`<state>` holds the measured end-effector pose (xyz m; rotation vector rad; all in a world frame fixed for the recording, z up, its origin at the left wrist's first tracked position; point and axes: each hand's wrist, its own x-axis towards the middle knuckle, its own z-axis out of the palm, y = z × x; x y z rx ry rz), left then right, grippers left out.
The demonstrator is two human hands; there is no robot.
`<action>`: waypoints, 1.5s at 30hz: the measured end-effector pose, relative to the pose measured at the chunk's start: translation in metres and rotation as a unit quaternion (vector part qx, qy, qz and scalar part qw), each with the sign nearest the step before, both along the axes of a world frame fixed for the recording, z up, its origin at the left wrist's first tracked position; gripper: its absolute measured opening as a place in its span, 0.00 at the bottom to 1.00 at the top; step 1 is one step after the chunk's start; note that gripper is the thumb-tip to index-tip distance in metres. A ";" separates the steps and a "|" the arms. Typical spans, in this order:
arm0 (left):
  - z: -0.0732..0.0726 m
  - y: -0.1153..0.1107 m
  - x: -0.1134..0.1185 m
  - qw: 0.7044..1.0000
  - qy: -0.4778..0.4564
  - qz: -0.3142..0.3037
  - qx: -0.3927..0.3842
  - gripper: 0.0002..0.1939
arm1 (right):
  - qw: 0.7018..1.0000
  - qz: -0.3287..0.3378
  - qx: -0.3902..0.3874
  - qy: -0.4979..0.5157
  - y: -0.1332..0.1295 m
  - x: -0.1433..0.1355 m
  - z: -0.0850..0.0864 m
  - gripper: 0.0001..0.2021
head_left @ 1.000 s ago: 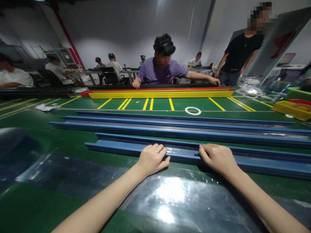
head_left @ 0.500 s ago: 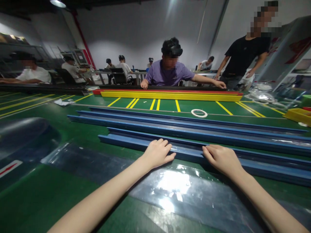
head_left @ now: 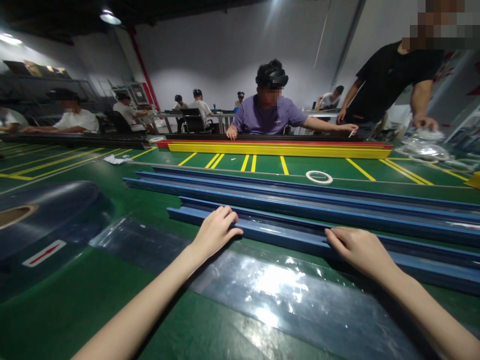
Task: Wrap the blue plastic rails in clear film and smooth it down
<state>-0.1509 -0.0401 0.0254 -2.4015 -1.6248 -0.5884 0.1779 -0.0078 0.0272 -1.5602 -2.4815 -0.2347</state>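
A long blue channel profile (head_left: 279, 235) lies across the green table in front of me. My left hand (head_left: 216, 229) is on it near its left end, fingers curled over the rim and thumb on the near side. Further right, my right hand (head_left: 360, 248) pinches the same profile, its fingertips and thumb together at the upper edge. Between my arms a strip of clear plastic film (head_left: 318, 295) lies on the table along the profile's near side, shining with reflected light. Two more blue profiles (head_left: 232, 189) lie parallel just behind.
A large film roll (head_left: 75, 210) with a cardboard core stands at left. Beyond the blue profiles is a white tape ring (head_left: 319, 177). Across the table a seated co-worker (head_left: 268, 112) touches red and yellow profiles (head_left: 277, 149). A standing person (head_left: 397, 80) reaches toward clear plastic wrapping (head_left: 425, 145).
My left hand has slid left along the blue profile, while my right hand stays at about the same place on it. The view has turned slightly left. The standing person has leaned toward the plastic wrapping.
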 end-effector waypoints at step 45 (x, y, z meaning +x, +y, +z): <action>-0.022 0.000 -0.015 0.997 0.045 0.041 0.048 0.17 | 1.000 0.005 -0.022 0.016 0.002 0.002 -0.004 0.25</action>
